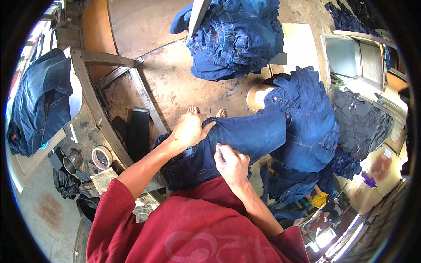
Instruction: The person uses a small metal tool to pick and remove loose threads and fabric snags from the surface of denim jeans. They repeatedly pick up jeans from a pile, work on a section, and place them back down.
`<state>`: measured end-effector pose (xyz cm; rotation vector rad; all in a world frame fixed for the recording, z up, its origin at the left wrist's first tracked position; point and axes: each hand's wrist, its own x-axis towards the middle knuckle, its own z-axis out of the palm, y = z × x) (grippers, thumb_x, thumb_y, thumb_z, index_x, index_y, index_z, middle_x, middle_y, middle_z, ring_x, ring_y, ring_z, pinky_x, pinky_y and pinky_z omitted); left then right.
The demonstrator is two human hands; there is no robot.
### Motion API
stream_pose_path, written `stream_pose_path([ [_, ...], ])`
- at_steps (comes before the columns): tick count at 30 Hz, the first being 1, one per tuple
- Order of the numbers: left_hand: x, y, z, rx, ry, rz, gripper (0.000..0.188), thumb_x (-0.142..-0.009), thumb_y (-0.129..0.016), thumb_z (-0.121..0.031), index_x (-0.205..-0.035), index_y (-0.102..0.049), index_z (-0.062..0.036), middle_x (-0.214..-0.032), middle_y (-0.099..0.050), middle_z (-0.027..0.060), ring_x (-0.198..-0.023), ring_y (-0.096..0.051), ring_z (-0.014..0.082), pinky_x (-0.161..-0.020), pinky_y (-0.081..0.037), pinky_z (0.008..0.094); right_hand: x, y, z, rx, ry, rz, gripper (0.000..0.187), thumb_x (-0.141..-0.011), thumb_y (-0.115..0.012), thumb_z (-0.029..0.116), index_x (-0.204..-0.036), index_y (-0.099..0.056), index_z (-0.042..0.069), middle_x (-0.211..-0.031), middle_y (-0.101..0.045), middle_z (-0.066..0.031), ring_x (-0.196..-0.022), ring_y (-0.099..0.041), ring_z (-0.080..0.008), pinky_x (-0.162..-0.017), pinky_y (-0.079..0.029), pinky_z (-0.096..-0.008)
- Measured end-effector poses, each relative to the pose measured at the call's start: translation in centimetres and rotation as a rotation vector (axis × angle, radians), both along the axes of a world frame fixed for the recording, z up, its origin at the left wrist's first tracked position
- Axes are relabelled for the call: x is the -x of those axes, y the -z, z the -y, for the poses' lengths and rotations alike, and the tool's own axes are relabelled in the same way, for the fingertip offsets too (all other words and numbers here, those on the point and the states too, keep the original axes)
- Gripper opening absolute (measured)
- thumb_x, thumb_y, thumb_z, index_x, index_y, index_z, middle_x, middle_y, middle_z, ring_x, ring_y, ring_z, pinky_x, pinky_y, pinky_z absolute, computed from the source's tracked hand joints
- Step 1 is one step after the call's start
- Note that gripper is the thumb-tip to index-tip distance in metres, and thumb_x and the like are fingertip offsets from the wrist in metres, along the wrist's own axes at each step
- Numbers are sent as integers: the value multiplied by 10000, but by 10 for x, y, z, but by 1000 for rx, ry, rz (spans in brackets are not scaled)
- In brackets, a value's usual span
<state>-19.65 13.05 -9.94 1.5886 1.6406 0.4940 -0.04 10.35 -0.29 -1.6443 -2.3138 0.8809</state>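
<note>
Across the lap, dark blue jeans (245,136) lie gripped by the left hand (188,129); right hand (232,165) pinches the denim beside a small red tag (288,117).

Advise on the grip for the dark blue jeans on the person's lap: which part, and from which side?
Probably the near edge of the jeans, coming from the person's side. That end lies flat across the lap, and the left hand and right hand already pinch it there. The far end drapes to the right over a heap of jeans, so gripping there would likely drag its neighbours.
</note>
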Motion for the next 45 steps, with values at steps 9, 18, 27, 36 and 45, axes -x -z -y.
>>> stream_pose_path([
  [9, -1, -1, -3, -10, -23, 22, 300, -948, -818, -303, -990, -798, -6, -854, -729, 274, -788, -751, 443, -717, -617, 486, -1, 0, -3, -32, -11, -26, 56, -953, -746, 102, -1001, -739, 74, -675, -715, -112, -572, -721, -282, -518, -575, -402],
  [18, 0, -4, -3, 72, -26, 13, 306, -948, -818, -307, -1091, -824, -36, -815, -726, 282, -775, -758, 438, -722, -617, 487, -2, -2, -6, -28, -13, -62, 52, -936, -761, 89, -975, -727, 77, -668, -705, -114, -557, -711, -285, -513, -571, -401],
  [27, -1, -1, -4, 55, -41, 21, 315, -950, -818, -309, -1074, -819, -20, -817, -722, 287, -777, -751, 453, -717, -613, 499, -3, -2, -6, 37, -57, 69, 50, -935, -761, 90, -964, -722, 75, -683, -713, -119, -565, -715, -291, -513, -571, -410],
  [36, -1, -2, -4, 53, -47, 16, 299, -949, -820, -303, -1017, -805, -13, -802, -708, 281, -768, -744, 452, -702, -612, 477, -3, 0, -7, 42, -74, 98, 57, -944, -753, 100, -995, -747, 75, -699, -728, -128, -577, -723, -296, -523, -580, -410],
  [45, -1, -4, -4, 19, -47, 20, 281, -940, -829, -279, -1014, -806, -9, -821, -717, 284, -777, -748, 443, -717, -620, 473, -5, 0, -9, 51, -92, 120, 65, -957, -743, 116, -1001, -755, 70, -697, -723, -137, -577, -722, -308, -533, -582, -417],
])
